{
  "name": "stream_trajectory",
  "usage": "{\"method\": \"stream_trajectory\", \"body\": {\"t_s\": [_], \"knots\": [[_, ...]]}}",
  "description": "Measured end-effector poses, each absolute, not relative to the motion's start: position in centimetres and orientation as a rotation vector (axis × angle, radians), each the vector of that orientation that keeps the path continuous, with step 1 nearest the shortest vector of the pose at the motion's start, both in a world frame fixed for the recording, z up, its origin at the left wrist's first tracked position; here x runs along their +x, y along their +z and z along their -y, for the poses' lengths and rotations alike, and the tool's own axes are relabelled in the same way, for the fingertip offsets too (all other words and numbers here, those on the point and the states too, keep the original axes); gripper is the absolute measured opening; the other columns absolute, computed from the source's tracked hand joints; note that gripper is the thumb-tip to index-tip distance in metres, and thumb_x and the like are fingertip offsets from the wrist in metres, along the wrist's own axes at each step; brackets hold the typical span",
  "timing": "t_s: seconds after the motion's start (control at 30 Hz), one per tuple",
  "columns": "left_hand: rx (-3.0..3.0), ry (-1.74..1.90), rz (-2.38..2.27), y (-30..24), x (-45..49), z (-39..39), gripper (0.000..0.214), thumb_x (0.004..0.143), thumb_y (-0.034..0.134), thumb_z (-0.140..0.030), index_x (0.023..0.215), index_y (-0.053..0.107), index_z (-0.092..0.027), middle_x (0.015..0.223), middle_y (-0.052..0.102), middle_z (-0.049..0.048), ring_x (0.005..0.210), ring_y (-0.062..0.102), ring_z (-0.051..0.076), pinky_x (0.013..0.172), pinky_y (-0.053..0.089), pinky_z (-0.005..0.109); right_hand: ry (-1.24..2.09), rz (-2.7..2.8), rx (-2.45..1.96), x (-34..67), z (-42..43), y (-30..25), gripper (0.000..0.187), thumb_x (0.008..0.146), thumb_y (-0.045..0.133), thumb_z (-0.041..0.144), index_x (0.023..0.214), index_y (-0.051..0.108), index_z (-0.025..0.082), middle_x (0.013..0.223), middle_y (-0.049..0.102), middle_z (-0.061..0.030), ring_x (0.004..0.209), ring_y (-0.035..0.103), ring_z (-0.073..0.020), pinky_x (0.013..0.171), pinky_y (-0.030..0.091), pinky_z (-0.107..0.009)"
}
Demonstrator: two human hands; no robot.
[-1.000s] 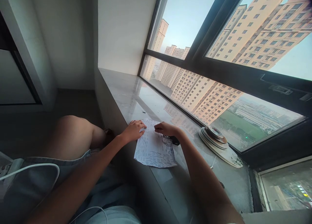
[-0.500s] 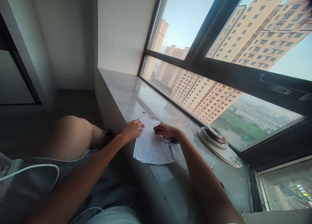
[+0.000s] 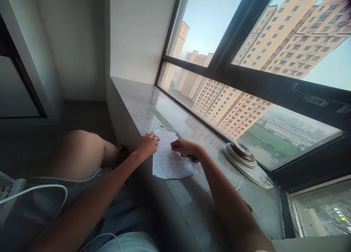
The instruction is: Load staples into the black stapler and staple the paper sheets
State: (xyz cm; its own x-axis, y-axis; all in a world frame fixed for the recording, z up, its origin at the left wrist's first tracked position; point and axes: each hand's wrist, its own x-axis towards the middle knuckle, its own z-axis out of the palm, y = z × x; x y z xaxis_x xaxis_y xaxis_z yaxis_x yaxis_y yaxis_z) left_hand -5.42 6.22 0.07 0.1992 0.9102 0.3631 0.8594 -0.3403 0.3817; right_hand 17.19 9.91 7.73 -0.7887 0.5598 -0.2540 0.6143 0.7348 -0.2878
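Note:
A sheet of white paper (image 3: 171, 168), covered with rows of short dark marks and a little crumpled along its edges, lies on the grey stone windowsill. My left hand (image 3: 148, 144) is at the paper's upper left edge, its curled fingertips closed on it. Over the right part of the sheet is my right hand (image 3: 184, 146), its fingers bent and pressed together. Anything inside those fingers is hidden. Beneath the right wrist a dark object (image 3: 195, 158) shows in part; its kind cannot be made out.
A stack of round, plate-like discs (image 3: 241, 155) rests on the sill (image 3: 137, 98) by the window. A small dark bit (image 3: 162, 126) lies beyond the paper. White cables (image 3: 55, 186) cross my lap. Dark window frames (image 3: 274, 76) border the right side.
The paper has shifted slightly away from me and turned a little, its near edge now farther up the sill. Both hands have moved slightly to the left.

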Motion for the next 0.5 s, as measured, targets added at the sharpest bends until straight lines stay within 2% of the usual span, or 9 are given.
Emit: {"method": "stream_trajectory", "body": {"t_s": [0.27,0.5], "knots": [[2.344,0.838,-1.785,-0.28,-5.43,-6.5,0.027,0.092,0.053,-0.025,0.113,0.069,-0.022,0.119,0.063,0.0091,0.11,0.055,0.028,0.097,0.044,0.042,-0.372,-2.729,1.008,17.0,-10.07,6.99,0.017,0.089,0.051,0.017,0.072,0.054,0.017,0.07,0.056,0.0011,0.062,0.042,-0.0108,0.058,0.028,-0.025],[2.311,0.856,-1.79,-0.25,-5.48,-6.51,0.025,0.091,0.056,-0.025,0.112,0.069,-0.022,0.117,0.063,0.0086,0.11,0.056,0.028,0.097,0.044,0.043,-0.331,-2.752,0.978,16.73,-9.62,7.04,0.016,0.087,0.05,0.016,0.072,0.055,0.017,0.068,0.056,0.0004,0.06,0.042,-0.0113,0.058,0.028,-0.025]]}}
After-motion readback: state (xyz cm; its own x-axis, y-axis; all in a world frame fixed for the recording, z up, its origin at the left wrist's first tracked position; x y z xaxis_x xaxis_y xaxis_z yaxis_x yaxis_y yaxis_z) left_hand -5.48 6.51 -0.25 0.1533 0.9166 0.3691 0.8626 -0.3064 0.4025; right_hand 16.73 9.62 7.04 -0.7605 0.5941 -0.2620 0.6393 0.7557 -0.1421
